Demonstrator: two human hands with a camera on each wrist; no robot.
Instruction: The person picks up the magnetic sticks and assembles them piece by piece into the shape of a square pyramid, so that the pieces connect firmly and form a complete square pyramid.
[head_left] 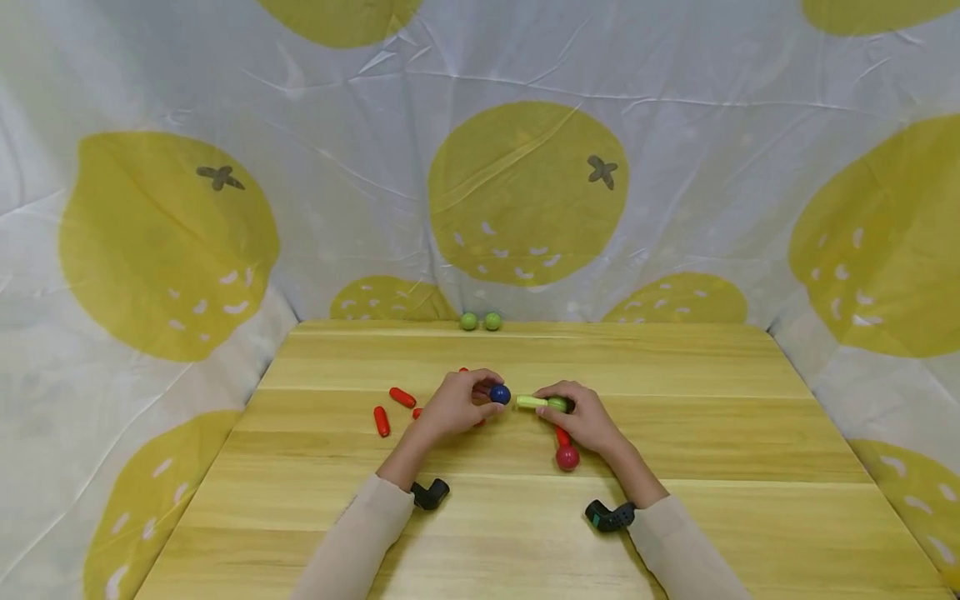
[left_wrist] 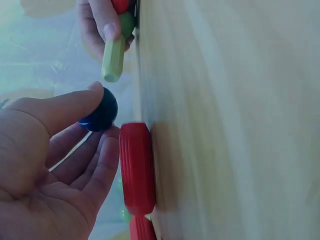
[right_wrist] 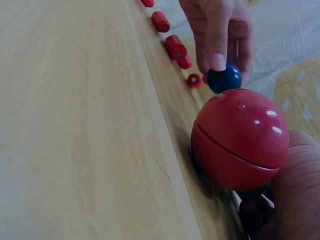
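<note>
In the head view my left hand (head_left: 452,403) pinches a small dark blue ball (head_left: 501,394) between thumb and fingertips. Facing it from the right, my right hand (head_left: 590,419) grips a green ball (head_left: 558,404), partly covered by the fingers. A pale green ribbed rod (head_left: 531,402) sticks out from that ball toward the blue one, with a small gap between. A red rod (head_left: 562,437) runs from under the right hand down to a larger red ball (head_left: 567,457). The right wrist view shows this glossy ball (right_wrist: 240,145) up close, a groove around it.
Loose red rods lie left of centre, among them one rod (head_left: 402,397) and another rod (head_left: 382,421); several are partly behind the left hand. Two light green balls (head_left: 468,321) stand at the wooden table's (head_left: 675,358) back edge, before a lemon-patterned cloth (head_left: 360,183).
</note>
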